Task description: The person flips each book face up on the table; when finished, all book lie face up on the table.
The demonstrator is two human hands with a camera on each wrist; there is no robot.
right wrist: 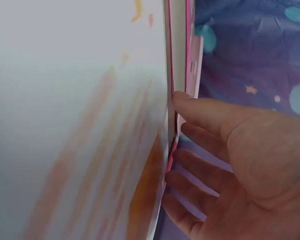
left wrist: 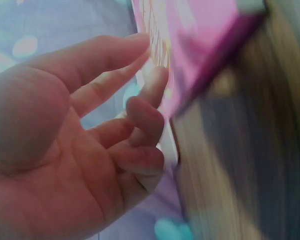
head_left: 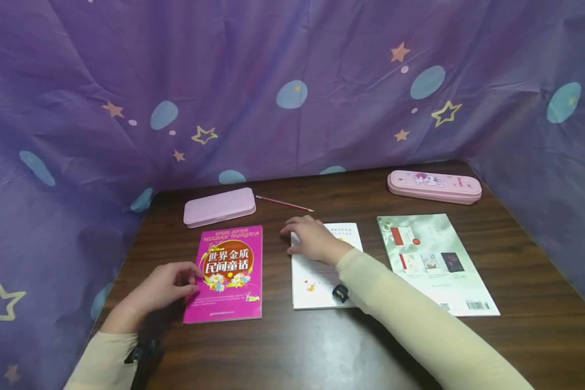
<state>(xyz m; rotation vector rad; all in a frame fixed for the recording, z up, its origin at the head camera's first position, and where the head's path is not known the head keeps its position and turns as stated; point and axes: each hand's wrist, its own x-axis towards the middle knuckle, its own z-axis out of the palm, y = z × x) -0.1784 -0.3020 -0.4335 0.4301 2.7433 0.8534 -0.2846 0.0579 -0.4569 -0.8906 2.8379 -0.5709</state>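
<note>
A magenta book (head_left: 231, 306) with Chinese lettering and flowers on its cover lies at the left of the table. My left hand (head_left: 163, 284) is at its left edge, the fingers loosely bent; the left wrist view shows the fingertips close by the book (left wrist: 200, 45), and contact is hard to tell. Over the upper left edge of a white book (head_left: 307, 276) hovers or rests my right hand (head_left: 317, 241). In the right wrist view its thumb and fingers are spread beside the white cover (right wrist: 80, 75), gripping nothing. My forearm hides part of that book.
To the right lies a pale green book (head_left: 431, 233). Along the back are a plain pink case (head_left: 219, 207), a red pencil (head_left: 285, 203) and a pink pencil case (head_left: 434, 187) with a rabbit picture. A purple patterned cloth (head_left: 292, 135) hangs behind the dark wooden table (head_left: 297, 352).
</note>
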